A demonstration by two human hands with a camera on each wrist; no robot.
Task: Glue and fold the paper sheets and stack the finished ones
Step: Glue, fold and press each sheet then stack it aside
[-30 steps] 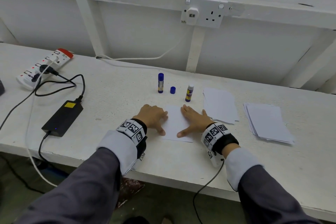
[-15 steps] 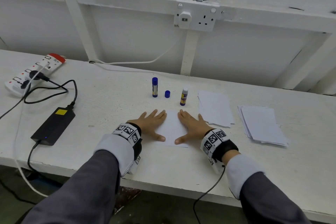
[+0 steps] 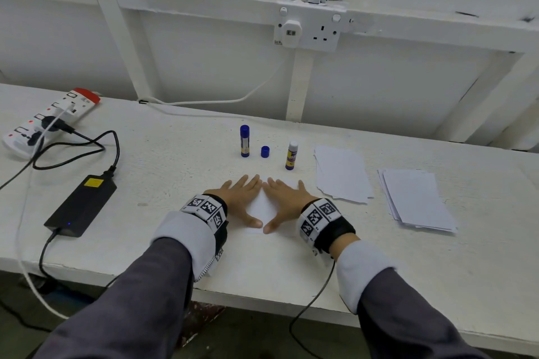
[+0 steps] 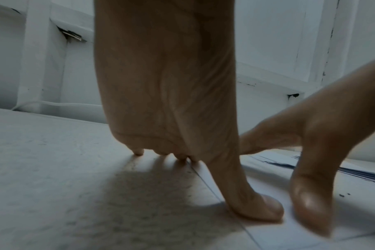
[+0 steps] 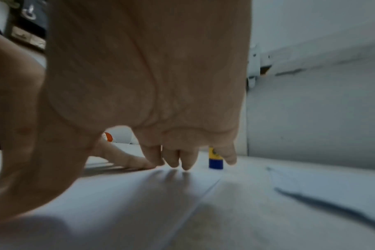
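Note:
A folded white paper sheet lies on the white table in front of me. My left hand and right hand lie flat on it side by side, fingers straight and spread, thumbs nearly touching at its near edge. In the left wrist view the left hand presses down with its thumb on the sheet. An uncapped glue stick stands just beyond the right hand, with its blue cap beside it. The same glue stick shows past the right hand's fingertips.
A capped blue glue stick stands left of the cap. Two paper stacks lie to the right: a nearer stack and a farther stack. At left sit a black power adapter, its cables and a power strip.
The left hand's fingers went from curled to flat. Both hands slid inward over the sheet until the thumbs almost meet. The head view shifted a little.

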